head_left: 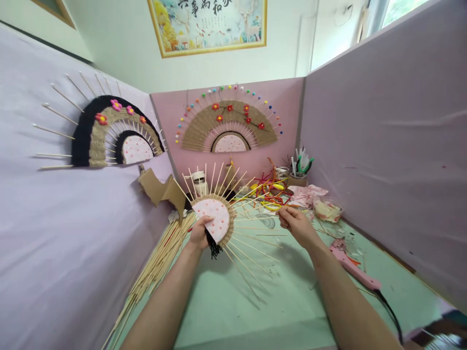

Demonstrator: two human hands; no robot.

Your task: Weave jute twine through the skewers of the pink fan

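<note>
My left hand (pixel 200 233) is closed on a half-round fan (pixel 212 216), its thumb lying on the pink dotted face. Woven brown twine (pixel 231 219) borders the curved edge, and thin wooden sticks (pixel 255 243) radiate outward from it. Black strands (pixel 214 248) hang below, beside my left fingers. To the right, my right hand (pixel 297 224) is pinched closed near the outer ends of the sticks. A thin pale line runs from the fan toward those fingertips; whether it is a stick or twine I cannot tell.
Loose sticks (pixel 160 257) lie along the left wall. A pink hot glue gun (pixel 355 267) with a black cord rests at right. Behind are colourful pipe cleaners (pixel 270 194), a tool pot (pixel 297 179), a protractor (pixel 267 221) and cardboard (pixel 155 187). Two finished fans (pixel 229 121) hang on the partitions.
</note>
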